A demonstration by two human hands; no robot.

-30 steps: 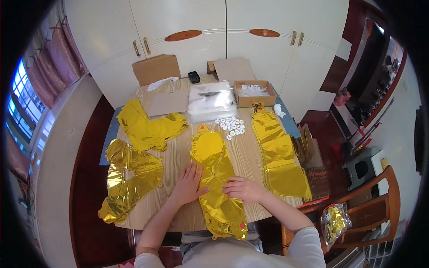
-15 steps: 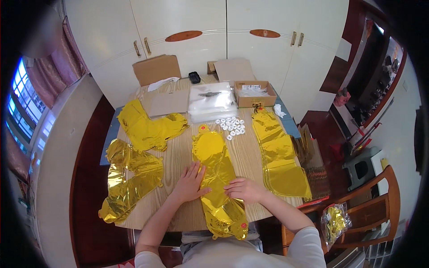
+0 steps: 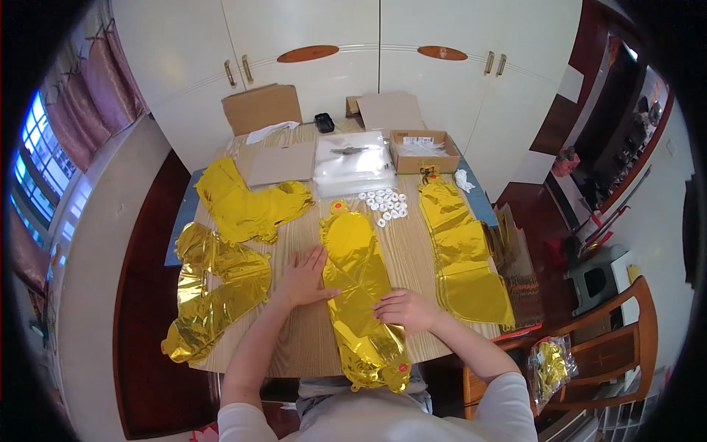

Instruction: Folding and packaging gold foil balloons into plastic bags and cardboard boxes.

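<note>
A long, flat gold foil balloon (image 3: 359, 276) lies lengthwise before me. Its near end hangs over the table's front edge, and a small red spot marks each end. My left hand (image 3: 303, 280) rests at its left edge, fingers stretched and pointing away, thumb reaching onto the foil. From the other side my right hand (image 3: 407, 309) lays its slightly bent fingers over the balloon's right edge; its thumb is hidden. Two more gold foil balloons, a bent one (image 3: 239, 202) and a creased one (image 3: 221, 283), lie to the left. Another gold foil balloon (image 3: 460, 254) is on the right.
Small white rings (image 3: 383, 205) are scattered beyond the middle balloon. Behind them are a stack of clear plastic bags (image 3: 353, 166) and an open cardboard box (image 3: 425, 158). A wooden chair (image 3: 641, 331) with a bagged gold item (image 3: 552, 365) stands at the right.
My left hand has slid left and a little away from me, leaving only its thumb over the foil. My right hand has stayed at the right edge. The view has shifted slightly.
</note>
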